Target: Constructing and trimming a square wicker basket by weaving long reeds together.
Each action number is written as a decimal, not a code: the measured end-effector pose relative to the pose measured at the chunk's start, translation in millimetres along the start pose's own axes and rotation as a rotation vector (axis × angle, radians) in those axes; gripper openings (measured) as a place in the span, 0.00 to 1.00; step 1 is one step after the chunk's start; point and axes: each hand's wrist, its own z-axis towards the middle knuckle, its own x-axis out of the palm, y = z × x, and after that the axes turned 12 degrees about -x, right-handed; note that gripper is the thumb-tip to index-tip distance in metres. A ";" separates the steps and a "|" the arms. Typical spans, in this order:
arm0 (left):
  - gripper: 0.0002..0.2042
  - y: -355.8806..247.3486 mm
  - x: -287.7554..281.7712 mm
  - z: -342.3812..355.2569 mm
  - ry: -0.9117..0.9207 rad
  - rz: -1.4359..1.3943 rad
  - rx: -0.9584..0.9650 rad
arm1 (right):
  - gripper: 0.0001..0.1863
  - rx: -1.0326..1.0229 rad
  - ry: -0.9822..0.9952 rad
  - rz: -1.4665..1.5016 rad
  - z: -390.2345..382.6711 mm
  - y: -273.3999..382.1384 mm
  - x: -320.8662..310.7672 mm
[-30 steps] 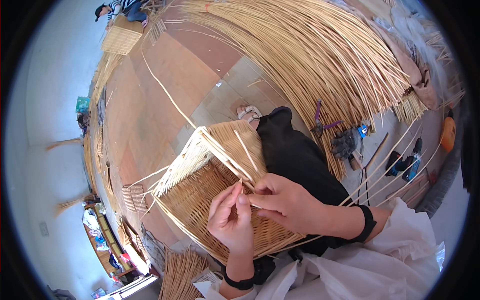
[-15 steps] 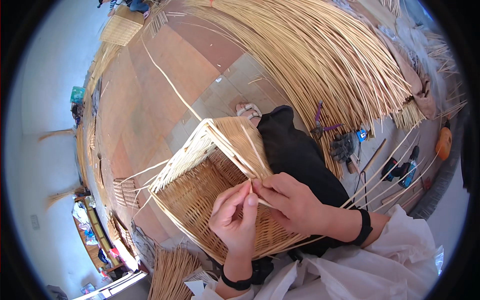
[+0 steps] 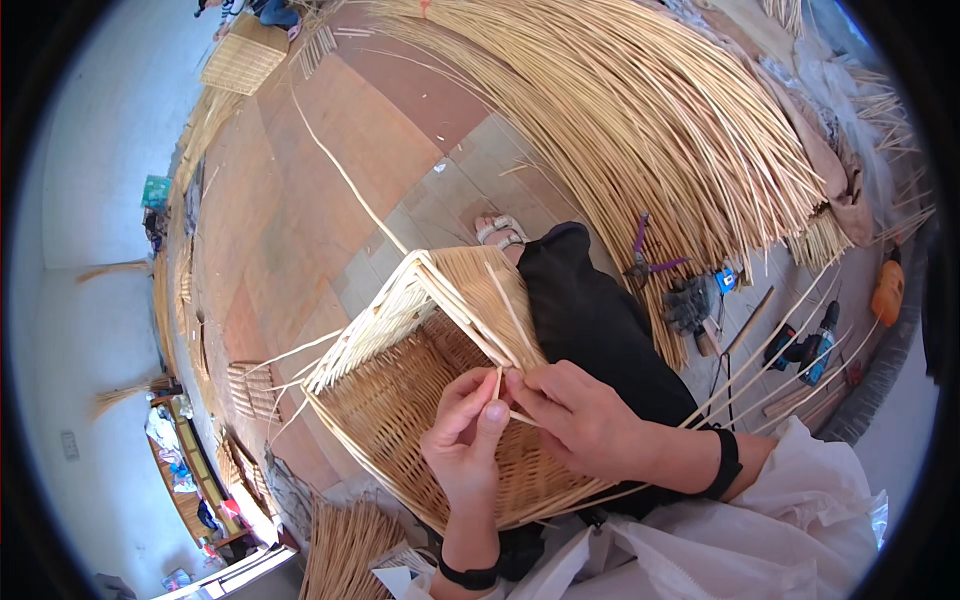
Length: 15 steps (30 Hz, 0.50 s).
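Note:
A square, open wicker basket rests tilted against my lap, and I look down into its woven inside. At the rim nearest me, my left hand pinches the end of a pale willow rod between thumb and fingers. My right hand is closed at the same stretch of rim, thumb and forefinger against the rod. Its other fingers curl under, partly hidden. Loose rod ends stick out from the basket's left corner and to the right beyond my right forearm. One long rod reaches away from the far corner.
A big heap of willow rods covers the far right floor. Purple-handled pruning shears, a grey glove, a cordless drill and an orange power tool lie to my right. A rod bundle lies at lower left.
The basket sits slightly lower in the picture. My left thumb has slid down a little along the rod; both hands keep their grip at the rim.

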 end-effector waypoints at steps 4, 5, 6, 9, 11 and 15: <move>0.12 -2.7 2.0 3.4 0.023 -0.039 -0.048 | 0.30 0.014 -0.011 0.015 1.6 -3.9 -1.2; 0.12 -3.2 2.1 4.7 0.010 -0.019 -0.040 | 0.27 0.011 -0.010 0.010 1.9 -4.6 -1.5; 0.12 -3.4 2.1 6.5 0.009 -0.041 -0.070 | 0.27 0.012 -0.013 0.014 2.2 -5.3 -1.9; 0.12 -1.6 1.6 11.9 0.003 -0.020 -0.094 | 0.27 0.005 -0.017 0.010 3.2 -6.9 -2.3; 0.12 1.3 2.0 14.2 -0.008 0.018 -0.085 | 0.26 0.013 -0.045 0.004 3.8 -7.9 -2.1; 0.13 6.8 6.3 17.8 -0.044 -0.106 -0.203 | 0.25 0.035 -0.020 0.009 3.9 -10.6 -1.5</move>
